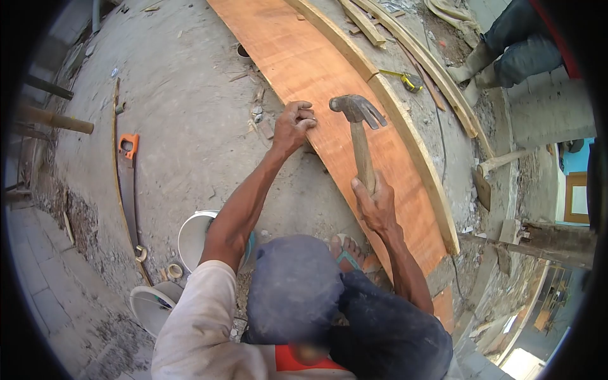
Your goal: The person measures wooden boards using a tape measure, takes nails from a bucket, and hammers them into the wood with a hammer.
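My right hand (378,206) is wrapped round the wooden handle of a claw hammer (356,110). The hammer's steel head is raised over a long plywood board (329,76), claw pointing right. At the board's left edge my left hand (294,128) is closed, thumb and fingers curled together. Whatever those fingers pinch, if anything, is too small to make out. A wooden batten (405,136) runs along the board's right side.
A yellow tape measure (411,82) lies right of the batten, near long timber strips (437,82). On the left are an orange-handled handsaw (128,171), white buckets (192,237) and a tape roll (175,272). Another person's legs (525,54) show at upper right, above a hoe (484,183).
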`<move>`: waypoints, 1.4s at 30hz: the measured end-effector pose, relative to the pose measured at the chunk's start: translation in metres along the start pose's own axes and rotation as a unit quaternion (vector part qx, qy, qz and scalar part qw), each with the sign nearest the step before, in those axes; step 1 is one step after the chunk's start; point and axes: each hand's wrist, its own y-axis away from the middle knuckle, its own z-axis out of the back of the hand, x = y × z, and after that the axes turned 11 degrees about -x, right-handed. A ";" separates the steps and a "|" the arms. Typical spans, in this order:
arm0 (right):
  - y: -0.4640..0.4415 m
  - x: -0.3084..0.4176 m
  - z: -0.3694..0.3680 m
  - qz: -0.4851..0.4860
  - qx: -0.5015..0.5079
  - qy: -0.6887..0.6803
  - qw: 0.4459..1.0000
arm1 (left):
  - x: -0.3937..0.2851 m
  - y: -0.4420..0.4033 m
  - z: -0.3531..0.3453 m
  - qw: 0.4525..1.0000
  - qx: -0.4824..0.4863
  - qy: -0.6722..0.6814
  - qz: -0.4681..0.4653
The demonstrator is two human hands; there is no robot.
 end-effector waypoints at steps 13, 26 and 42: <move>-0.019 0.044 -0.003 0.035 0.039 0.094 0.994 | -0.003 -0.004 0.008 0.992 0.048 -0.101 -0.051; -0.047 -0.014 -0.017 0.097 0.066 0.217 0.969 | 0.006 -0.027 0.011 0.956 -0.192 -0.171 0.144; -0.036 0.058 0.001 -0.079 0.063 0.071 0.992 | 0.019 -0.033 0.012 0.952 -0.184 -0.147 0.195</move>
